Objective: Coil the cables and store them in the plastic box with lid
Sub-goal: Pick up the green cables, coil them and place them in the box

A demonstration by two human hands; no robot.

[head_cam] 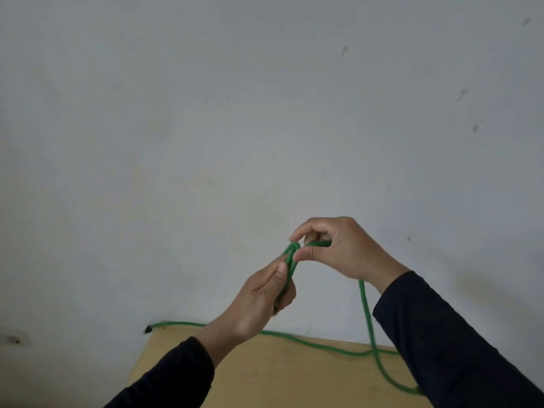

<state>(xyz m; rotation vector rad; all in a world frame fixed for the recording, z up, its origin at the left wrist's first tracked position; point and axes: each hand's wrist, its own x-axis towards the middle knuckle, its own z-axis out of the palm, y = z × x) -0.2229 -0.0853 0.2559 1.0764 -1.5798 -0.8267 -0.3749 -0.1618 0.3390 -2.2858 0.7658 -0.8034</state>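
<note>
- Head view: both hands are raised in front of a pale wall (206, 113), working a green cable (366, 313) above a wooden table (265, 375).
- Left hand (259, 301) is closed around a short bundle of folded loops, thumb pressed along the strands; the loop tops poke out just above its fingertips.
- Right hand (338, 251) pinches the running part between thumb and forefinger, right beside those loop tops, with the other fingers curled loosely.
- From the right hand the cable drops to the table, crosses over itself near the right sleeve (447, 334), and trails left along the back edge to a dark plug end (148, 329) at the table's far-left corner.
- Most of the cable looks uncoiled, so I judge the coiling to be at an early stage (only a few turns sit in the left hand).
- No box or lid is in view; I cannot tell where it stands.
- To do this step well: keep the left grip firm so earlier turns do not slip, feed each new loop to match the others, and let the cable slide through the right fingers rather than yanking it.
- Watch the crossing on the table; it may snag or knot as slack is drawn up, so lift gently and shake it free if it tightens.
</note>
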